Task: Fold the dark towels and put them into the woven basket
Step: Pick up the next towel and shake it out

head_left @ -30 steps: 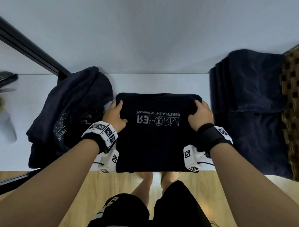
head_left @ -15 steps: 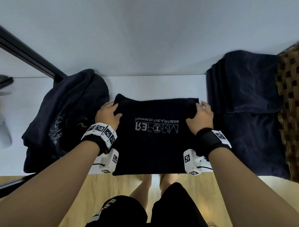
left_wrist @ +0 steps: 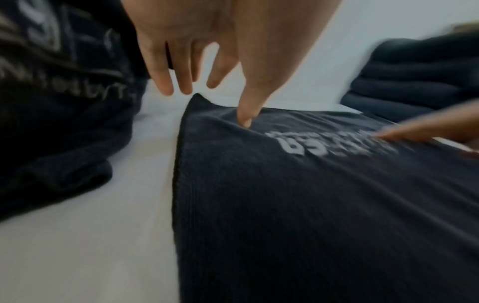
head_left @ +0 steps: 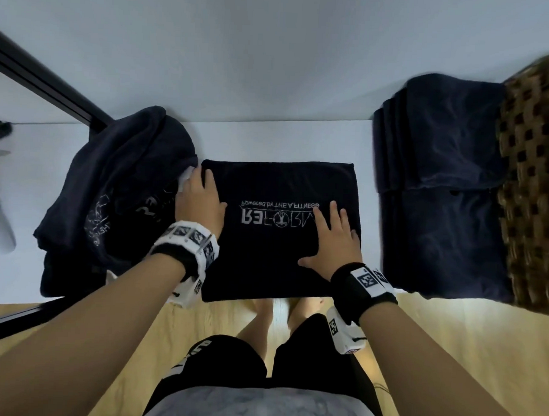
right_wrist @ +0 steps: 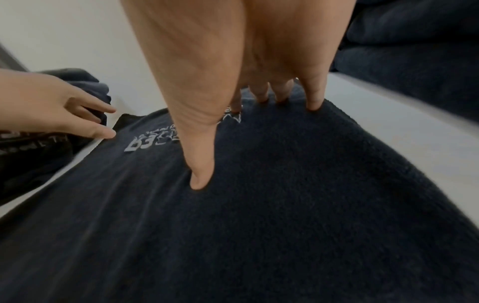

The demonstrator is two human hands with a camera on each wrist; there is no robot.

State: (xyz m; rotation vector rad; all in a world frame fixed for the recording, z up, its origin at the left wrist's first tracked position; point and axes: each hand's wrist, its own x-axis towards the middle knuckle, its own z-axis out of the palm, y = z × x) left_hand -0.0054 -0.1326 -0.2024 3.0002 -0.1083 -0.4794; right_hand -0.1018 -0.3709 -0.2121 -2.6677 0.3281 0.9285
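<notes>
A folded dark towel [head_left: 278,245] with white lettering lies flat at the middle of the white table [head_left: 270,141]. My left hand [head_left: 208,189] sits at its left edge with straight fingers. In the left wrist view the thumb [left_wrist: 246,116] touches the towel [left_wrist: 311,205] near its far left corner, and the other fingers hang over the table. My right hand [head_left: 322,235] lies flat on the towel's right half, fingers spread and pressing the cloth [right_wrist: 285,205]. The woven basket [head_left: 535,175] stands at the far right.
A loose heap of dark towels [head_left: 110,200] lies left of the folded one. Folded dark towels [head_left: 441,183] lie stacked against the basket's left side. A dark frame [head_left: 43,81] runs along the back left. The table's near edge is close to my body, above a wooden floor [head_left: 450,341].
Both hands gripped the towel's far corners before. The right hand has let go and moved inward to lie flat on the towel. The left hand has straightened at the left edge.
</notes>
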